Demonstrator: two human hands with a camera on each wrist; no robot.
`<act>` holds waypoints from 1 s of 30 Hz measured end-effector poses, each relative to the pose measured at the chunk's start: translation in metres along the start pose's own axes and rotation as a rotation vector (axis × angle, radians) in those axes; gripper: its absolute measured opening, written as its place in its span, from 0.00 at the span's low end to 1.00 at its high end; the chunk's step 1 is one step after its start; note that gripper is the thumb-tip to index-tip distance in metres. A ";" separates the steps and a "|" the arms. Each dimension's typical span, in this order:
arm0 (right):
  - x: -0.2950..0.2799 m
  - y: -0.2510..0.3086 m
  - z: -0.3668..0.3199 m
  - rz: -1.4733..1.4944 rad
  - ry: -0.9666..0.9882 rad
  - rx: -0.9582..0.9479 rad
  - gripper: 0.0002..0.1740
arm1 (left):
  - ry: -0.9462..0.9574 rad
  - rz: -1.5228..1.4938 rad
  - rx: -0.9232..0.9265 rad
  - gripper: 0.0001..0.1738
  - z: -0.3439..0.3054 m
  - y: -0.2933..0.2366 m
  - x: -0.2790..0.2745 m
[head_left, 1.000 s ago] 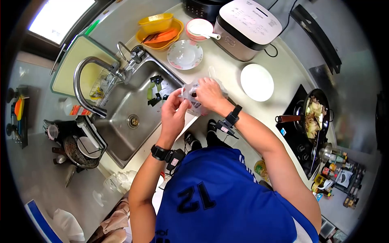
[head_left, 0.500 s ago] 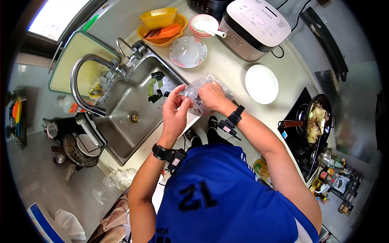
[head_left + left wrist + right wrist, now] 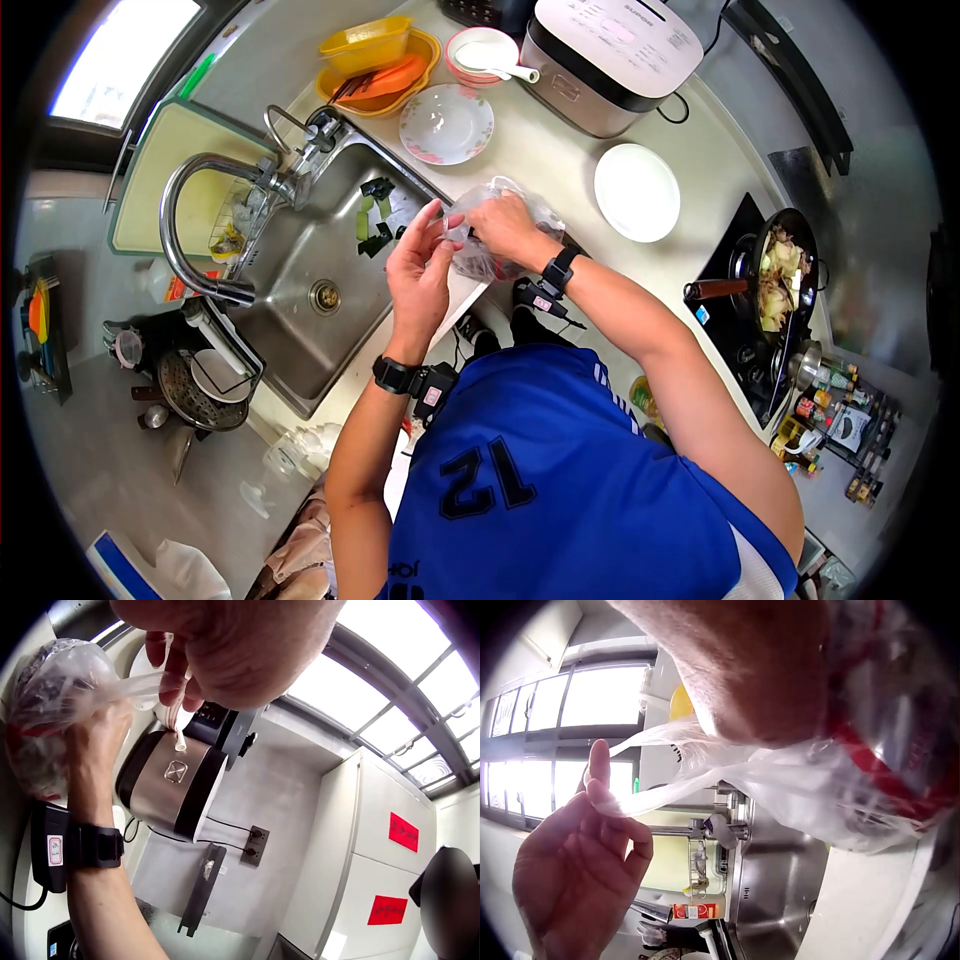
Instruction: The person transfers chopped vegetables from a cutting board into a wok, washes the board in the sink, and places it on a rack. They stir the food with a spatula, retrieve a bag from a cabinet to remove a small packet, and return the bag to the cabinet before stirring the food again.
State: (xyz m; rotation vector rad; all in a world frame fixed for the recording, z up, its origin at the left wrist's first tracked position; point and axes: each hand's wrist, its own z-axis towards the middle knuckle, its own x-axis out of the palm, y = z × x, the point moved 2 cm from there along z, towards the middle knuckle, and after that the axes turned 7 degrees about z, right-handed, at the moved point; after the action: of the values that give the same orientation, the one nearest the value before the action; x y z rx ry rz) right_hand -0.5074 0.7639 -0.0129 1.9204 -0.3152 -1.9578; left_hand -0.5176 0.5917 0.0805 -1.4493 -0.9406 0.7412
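A clear plastic bag (image 3: 477,264) with red markings is at the counter edge, right of the sink. My left hand (image 3: 418,287) holds its stretched handle between the fingers, and in the right wrist view the pulled plastic strips (image 3: 664,793) run from those fingers to the bag. My right hand (image 3: 507,226) reaches into the bag mouth from the other side, its fingertips hidden by the plastic. Through the film in the left wrist view, the back of that hand shows. I cannot tell what its fingers hold. Dark and red contents show dimly inside the bag.
Left is a steel sink (image 3: 290,305) with dark green peelings (image 3: 377,215). Behind the bag are a floral bowl (image 3: 446,124), yellow baskets (image 3: 367,43) and a rice cooker (image 3: 610,65). A white plate (image 3: 637,193) lies to the right, before a pan of food (image 3: 783,270) on the stove.
The right hand has shifted within the bag mouth, where its fingers went from showing on top to being hidden. The left hand stays close, fingers raised a little. The head view has shifted slightly.
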 end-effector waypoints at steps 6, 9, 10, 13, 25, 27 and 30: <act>-0.010 -0.001 -0.006 0.128 -0.102 -0.029 0.08 | -0.033 -0.014 0.005 0.28 0.002 -0.006 -0.004; -0.023 0.001 -0.017 0.318 -0.316 -0.020 0.07 | -0.047 -0.016 0.014 0.27 0.003 -0.008 -0.005; -0.026 0.001 -0.021 0.387 -0.396 -0.019 0.07 | -0.047 -0.019 0.016 0.27 0.004 -0.008 -0.005; -0.035 -0.003 -0.032 0.780 -0.453 0.133 0.06 | -0.046 -0.035 0.011 0.28 0.003 -0.007 -0.003; -0.165 -0.016 -0.197 1.387 -1.112 0.494 0.07 | -0.048 0.044 -0.083 0.29 -0.005 -0.008 -0.007; -0.203 -0.034 -0.250 1.412 -1.476 0.419 0.08 | 0.000 0.102 -0.134 0.22 -0.004 -0.011 -0.009; -0.218 -0.071 -0.324 1.700 -1.839 0.477 0.10 | 0.079 0.124 -0.173 0.11 -0.003 -0.006 -0.015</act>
State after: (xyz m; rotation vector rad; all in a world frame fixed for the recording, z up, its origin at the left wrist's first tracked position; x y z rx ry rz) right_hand -0.1947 0.9522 0.1419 -0.8464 -1.9210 -1.4170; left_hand -0.5231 0.5771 0.0857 -1.6890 -0.8773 0.7008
